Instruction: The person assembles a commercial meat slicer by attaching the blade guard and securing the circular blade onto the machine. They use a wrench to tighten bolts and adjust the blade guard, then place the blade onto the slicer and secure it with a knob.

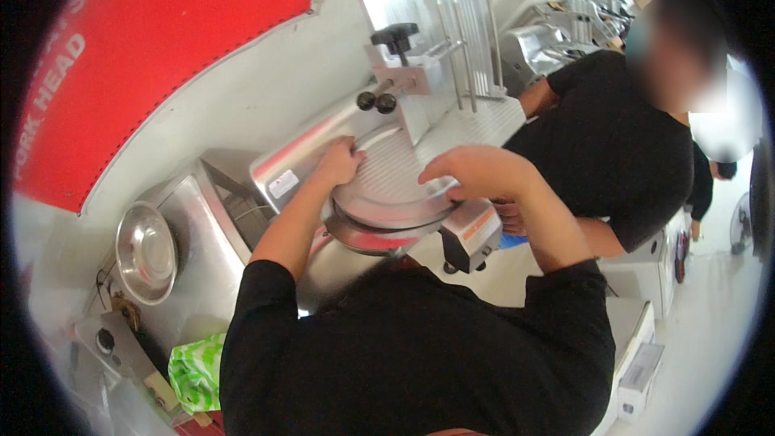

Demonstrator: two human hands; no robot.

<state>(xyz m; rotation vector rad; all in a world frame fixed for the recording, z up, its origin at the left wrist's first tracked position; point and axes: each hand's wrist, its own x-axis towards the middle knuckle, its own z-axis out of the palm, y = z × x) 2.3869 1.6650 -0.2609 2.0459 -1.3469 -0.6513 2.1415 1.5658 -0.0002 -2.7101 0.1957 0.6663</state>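
A metal meat slicer (295, 149) stands in front of me, with a round ribbed blade cover (395, 173) tilted at its near side. My left hand (341, 163) is closed on the cover's left edge, its fingers over the ribbed face. On the right side my right hand (478, 173) is curled round the rim, the thumb near the edge and the fingers bent onto the face. The near rim is slightly blurred. Beyond my hands rise the slicer's ribbed upright plate (472, 36), a black star-shaped knob (395, 34) and two round black knobs (377, 102).
A co-worker (605, 145) in black stands close on the right, a hand beside the slicer near something blue (513, 240). A steel bowl (146, 253) and a green-white plastic bag (196, 373) lie on the left. Behind the co-worker are more metal machines (537, 48). A white box (640, 379) sits at lower right.
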